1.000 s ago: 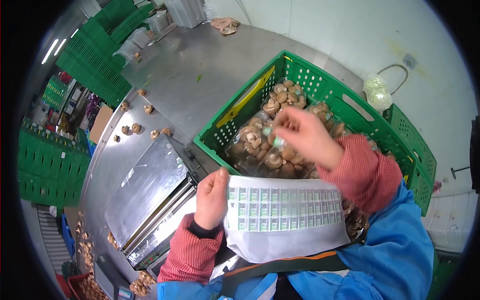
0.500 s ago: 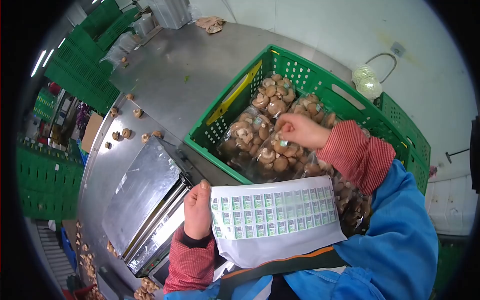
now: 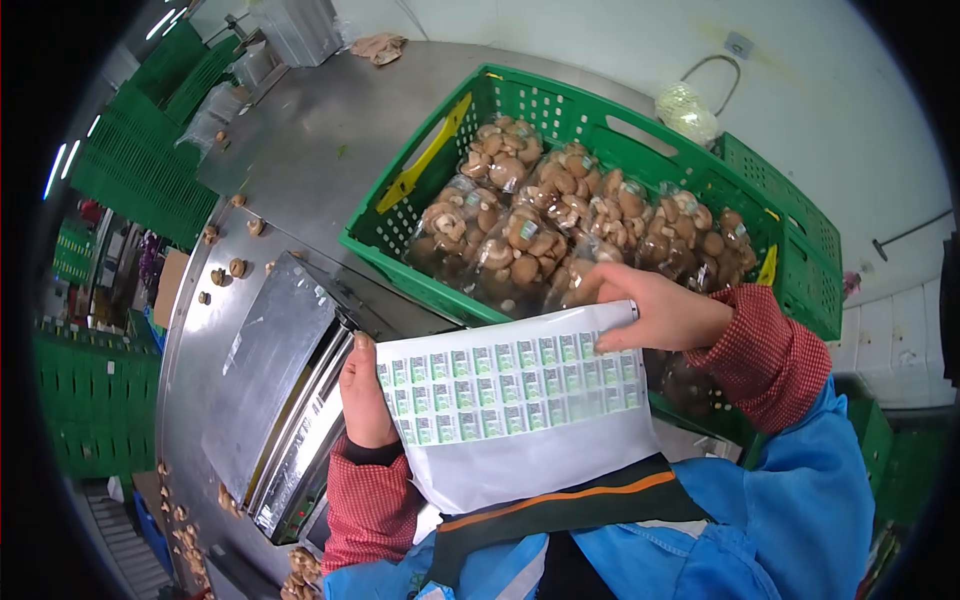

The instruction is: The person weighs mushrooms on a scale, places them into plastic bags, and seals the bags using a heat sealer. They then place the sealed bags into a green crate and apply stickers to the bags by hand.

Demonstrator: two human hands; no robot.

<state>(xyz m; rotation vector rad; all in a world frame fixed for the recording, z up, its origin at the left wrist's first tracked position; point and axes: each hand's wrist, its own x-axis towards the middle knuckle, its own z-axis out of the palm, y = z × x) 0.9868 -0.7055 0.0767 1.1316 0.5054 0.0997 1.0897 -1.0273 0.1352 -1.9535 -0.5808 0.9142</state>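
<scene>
A white sheet of labels point(image 3: 530, 455), with rows of small green-and-white printed stickers, is held up in front of my body. My left hand point(image 3: 366, 395) grips its left edge, thumb upward. At the upper right corner my right hand point(image 3: 665, 312) has its thumb on the front near the end of the top sticker row, its other fingers curled over the sheet's top edge. Just beyond, a green crate point(image 3: 385, 225) holds several clear bags of brown mushrooms point(image 3: 520, 250). A few bags carry a small green label.
Left of the sheet stands a metal-topped machine point(image 3: 270, 350) on the steel table point(image 3: 300, 130). Loose mushrooms point(image 3: 237, 268) lie along the table's left side. Green crates point(image 3: 130, 170) are stacked at the far left, and another green crate point(image 3: 785, 190) stands behind at the right.
My right hand has come back from a mushroom bag in the crate to the upper right of the label sheet. My left hand keeps hold of the sheet; the view has shifted.
</scene>
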